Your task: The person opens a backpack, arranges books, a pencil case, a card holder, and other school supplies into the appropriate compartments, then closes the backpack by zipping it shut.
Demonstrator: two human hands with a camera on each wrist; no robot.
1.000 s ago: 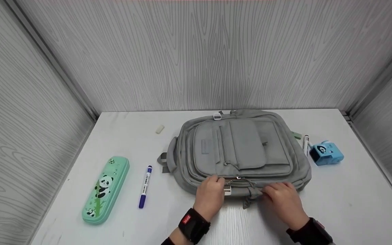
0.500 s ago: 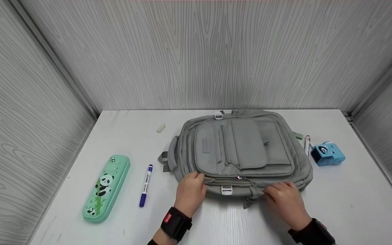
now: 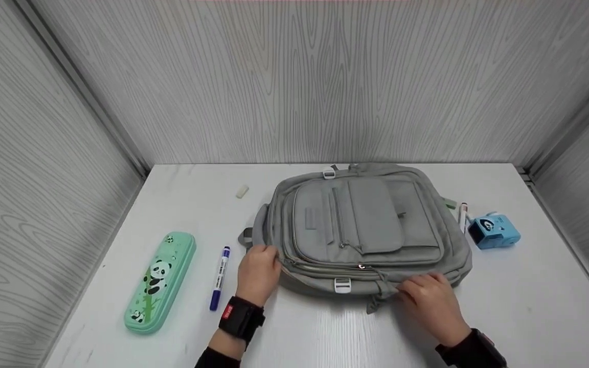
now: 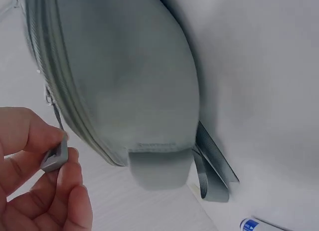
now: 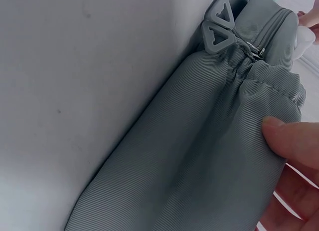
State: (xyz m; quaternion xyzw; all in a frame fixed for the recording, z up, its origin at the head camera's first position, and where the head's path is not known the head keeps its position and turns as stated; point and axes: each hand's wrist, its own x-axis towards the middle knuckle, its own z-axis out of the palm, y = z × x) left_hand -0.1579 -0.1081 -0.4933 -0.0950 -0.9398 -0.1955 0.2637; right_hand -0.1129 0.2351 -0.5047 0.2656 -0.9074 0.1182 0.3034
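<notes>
A grey backpack lies front side up on the white table, its top handle to the left. At its near left corner my left hand pinches a zipper pull, which hangs from a slider on the bag's edge in the left wrist view. My right hand grips the fabric of the gathered side pocket at the bag's near right edge, thumb on the outer face. Two triangular zipper pulls sit beside that pocket's mouth. A white buckle shows on the side facing me.
Left of the bag lie a green panda pencil case and a blue-capped marker. A small white eraser is farther back. On the right are a blue panda-printed box-like item, another marker and a green piece.
My left hand has moved left along the bag's near edge with the zipper pull, from beside the white buckle to the corner near the handle. My right hand has kept its grip in place.
</notes>
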